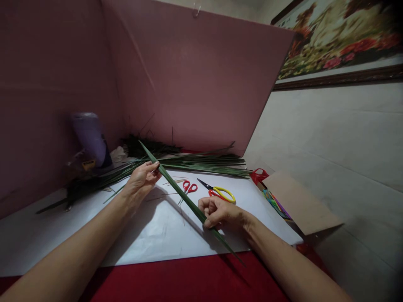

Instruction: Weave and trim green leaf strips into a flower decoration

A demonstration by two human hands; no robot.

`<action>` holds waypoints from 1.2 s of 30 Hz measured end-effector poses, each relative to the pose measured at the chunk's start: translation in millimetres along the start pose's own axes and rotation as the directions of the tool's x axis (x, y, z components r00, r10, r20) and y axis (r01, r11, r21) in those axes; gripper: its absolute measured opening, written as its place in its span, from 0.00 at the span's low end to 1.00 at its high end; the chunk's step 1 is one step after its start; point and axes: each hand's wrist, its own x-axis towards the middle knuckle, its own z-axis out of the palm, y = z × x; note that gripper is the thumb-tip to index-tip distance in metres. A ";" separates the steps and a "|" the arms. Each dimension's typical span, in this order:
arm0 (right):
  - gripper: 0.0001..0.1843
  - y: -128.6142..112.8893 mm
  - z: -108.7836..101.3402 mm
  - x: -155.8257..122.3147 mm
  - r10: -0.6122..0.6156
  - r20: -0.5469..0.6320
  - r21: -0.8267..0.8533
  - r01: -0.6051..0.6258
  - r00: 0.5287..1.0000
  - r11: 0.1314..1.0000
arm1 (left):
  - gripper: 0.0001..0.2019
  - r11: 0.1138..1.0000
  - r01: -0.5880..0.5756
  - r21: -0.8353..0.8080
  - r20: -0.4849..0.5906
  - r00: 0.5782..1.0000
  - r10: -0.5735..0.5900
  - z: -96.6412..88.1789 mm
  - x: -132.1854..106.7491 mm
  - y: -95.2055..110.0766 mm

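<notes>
A long green palm leaf strip (180, 191) runs slantwise between my hands above the white sheet. My left hand (144, 178) pinches it near its upper, pointed end. Farther down, my right hand (219, 212) grips the same strip between thumb and fingers, and the thin lower end pokes out past it toward me. Just beyond the strip lie small red-handled scissors (190, 187), their blades partly hidden behind the leaf. Larger scissors with yellow and red handles (225, 194) and dark blades rest beside my right hand. Several thin brown slivers (174, 181) are scattered near the small scissors.
Long green leaves (204, 161) lie in a pile across the back. A purple bottle-like container (90, 138) stands at the left. Pink panels (195, 79) close off the left and back. At the right is an open cardboard box (302, 203) with colourful items. Red cloth (189, 279) covers the near edge.
</notes>
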 end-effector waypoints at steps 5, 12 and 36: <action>0.15 0.6 -0.6 0.2 -0.017 -0.005 0.020 0.017 1.000 1.000 | 0.11 1.000 -0.008 -0.013 0.030 1.000 0.008 -4.4 3.9 -2.6; 0.15 0.0 0.6 -1.0 -0.015 -0.012 0.034 0.016 1.000 0.999 | 0.11 0.999 -0.043 -0.011 0.014 0.999 0.043 -8.2 13.1 0.5; 0.12 3.0 -1.5 -0.1 -0.030 0.033 0.036 0.029 0.999 0.999 | 0.12 0.989 -0.052 -0.136 -0.059 0.997 0.045 -23.3 24.8 25.0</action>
